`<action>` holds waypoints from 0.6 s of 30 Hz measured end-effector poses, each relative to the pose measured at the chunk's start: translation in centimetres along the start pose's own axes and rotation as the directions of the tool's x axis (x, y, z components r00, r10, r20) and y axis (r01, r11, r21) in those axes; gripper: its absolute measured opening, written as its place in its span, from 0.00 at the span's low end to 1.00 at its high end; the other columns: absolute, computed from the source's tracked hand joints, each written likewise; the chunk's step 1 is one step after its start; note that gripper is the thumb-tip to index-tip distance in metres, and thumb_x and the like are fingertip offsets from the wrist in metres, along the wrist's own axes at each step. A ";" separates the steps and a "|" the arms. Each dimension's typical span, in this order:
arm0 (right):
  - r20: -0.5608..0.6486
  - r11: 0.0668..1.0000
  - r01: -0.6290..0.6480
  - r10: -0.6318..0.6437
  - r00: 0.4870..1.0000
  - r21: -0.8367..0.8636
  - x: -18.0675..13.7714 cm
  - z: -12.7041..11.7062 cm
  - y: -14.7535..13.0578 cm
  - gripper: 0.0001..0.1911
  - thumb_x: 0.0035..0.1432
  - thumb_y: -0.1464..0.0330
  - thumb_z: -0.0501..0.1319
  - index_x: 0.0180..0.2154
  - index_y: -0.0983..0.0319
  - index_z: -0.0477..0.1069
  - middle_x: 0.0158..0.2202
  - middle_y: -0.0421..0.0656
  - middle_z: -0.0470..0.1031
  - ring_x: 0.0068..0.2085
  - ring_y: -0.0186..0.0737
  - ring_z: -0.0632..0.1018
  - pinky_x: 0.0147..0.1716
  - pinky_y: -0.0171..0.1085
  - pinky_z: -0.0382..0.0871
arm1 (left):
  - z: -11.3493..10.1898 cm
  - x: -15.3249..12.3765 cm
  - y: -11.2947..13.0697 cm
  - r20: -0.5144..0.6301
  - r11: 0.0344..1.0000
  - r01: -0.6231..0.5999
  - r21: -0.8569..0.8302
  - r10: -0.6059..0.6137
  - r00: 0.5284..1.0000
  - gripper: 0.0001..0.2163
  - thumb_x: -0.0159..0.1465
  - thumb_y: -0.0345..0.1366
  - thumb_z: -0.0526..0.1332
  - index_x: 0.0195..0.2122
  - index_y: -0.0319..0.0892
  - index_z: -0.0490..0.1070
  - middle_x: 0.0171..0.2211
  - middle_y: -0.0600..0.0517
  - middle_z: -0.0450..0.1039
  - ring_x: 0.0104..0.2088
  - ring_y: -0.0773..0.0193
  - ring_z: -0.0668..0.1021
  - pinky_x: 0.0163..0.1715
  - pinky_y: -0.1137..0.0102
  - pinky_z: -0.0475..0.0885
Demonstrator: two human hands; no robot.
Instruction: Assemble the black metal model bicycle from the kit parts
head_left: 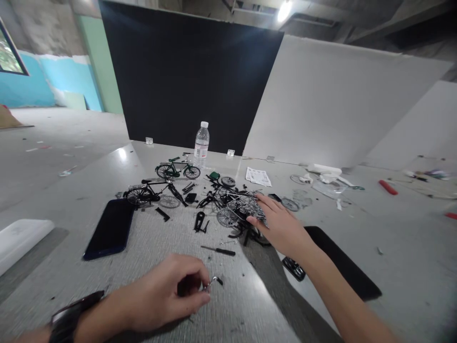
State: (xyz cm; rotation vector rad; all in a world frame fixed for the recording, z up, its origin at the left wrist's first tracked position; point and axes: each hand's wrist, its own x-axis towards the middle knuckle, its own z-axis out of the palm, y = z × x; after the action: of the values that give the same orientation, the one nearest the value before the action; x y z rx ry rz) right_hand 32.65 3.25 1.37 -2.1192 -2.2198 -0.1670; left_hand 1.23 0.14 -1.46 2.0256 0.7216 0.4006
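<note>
Low at the front, my left hand point(167, 290) pinches a small silver bent rod with a black end point(215, 280), which looks like a model bicycle's handlebar. My right hand point(276, 221) reaches over a heap of small bicycle parts point(228, 202), thumb and fingers apart, its fingertips at the heap's right side; whether they touch a part I cannot tell. Silver spoked wheels point(227, 217) and black frame pieces lie in the heap. A small black screwdriver point(223, 251) rests between my hands. Behind stand a green model bicycle point(178, 169) and a partly built black one point(148, 193).
A dark phone point(110, 231) lies left, near a white case point(23, 240). Under my right forearm is a black flat object point(342, 262). At the back are a water bottle point(202, 143), a printed sheet point(258, 176) and black and white upright panels.
</note>
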 end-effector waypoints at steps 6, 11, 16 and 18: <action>0.019 1.000 0.013 -0.013 1.000 -0.025 -0.2 -0.2 -0.4 0.39 0.69 0.46 0.44 0.68 0.66 0.61 0.73 0.47 0.53 0.71 0.57 0.58 0.66 0.56 0.61 | 0.0 0.1 -0.2 -0.004 1.000 0.000 0.002 0.000 1.000 0.06 0.66 0.37 0.61 0.38 0.41 0.72 0.33 0.52 0.73 0.32 0.65 0.72 0.34 0.71 0.68; 0.100 0.994 0.100 -0.103 0.990 0.033 -0.7 -0.4 -1.1 0.40 0.68 0.44 0.46 0.68 0.64 0.61 0.73 0.45 0.51 0.72 0.57 0.56 0.66 0.56 0.61 | 0.0 0.2 -0.1 0.001 1.000 0.005 -0.003 -0.005 1.000 0.05 0.66 0.37 0.61 0.38 0.41 0.71 0.32 0.52 0.72 0.32 0.65 0.72 0.33 0.71 0.68; 0.150 0.989 0.141 -0.147 0.978 0.050 -1.4 -0.9 -2.4 0.39 0.67 0.45 0.50 0.69 0.63 0.58 0.73 0.44 0.50 0.73 0.55 0.53 0.68 0.55 0.56 | 0.0 0.2 0.0 0.001 1.000 0.009 -0.006 -0.009 1.000 0.05 0.65 0.36 0.61 0.38 0.41 0.71 0.32 0.52 0.72 0.31 0.65 0.72 0.33 0.71 0.67; 0.172 0.989 0.139 -0.146 0.974 0.048 -1.7 -1.0 -2.8 0.40 0.67 0.45 0.51 0.69 0.63 0.58 0.73 0.45 0.51 0.72 0.55 0.53 0.68 0.56 0.56 | 0.0 0.1 -0.1 0.007 1.000 0.011 -0.006 -0.011 1.000 0.05 0.65 0.36 0.61 0.37 0.41 0.71 0.32 0.52 0.72 0.31 0.65 0.71 0.32 0.72 0.67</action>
State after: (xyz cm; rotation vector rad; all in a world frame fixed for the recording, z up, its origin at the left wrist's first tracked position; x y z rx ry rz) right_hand 29.96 1.36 2.09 -2.0289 -2.4538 0.0547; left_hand 1.32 0.25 -1.52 2.0151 0.7265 0.3890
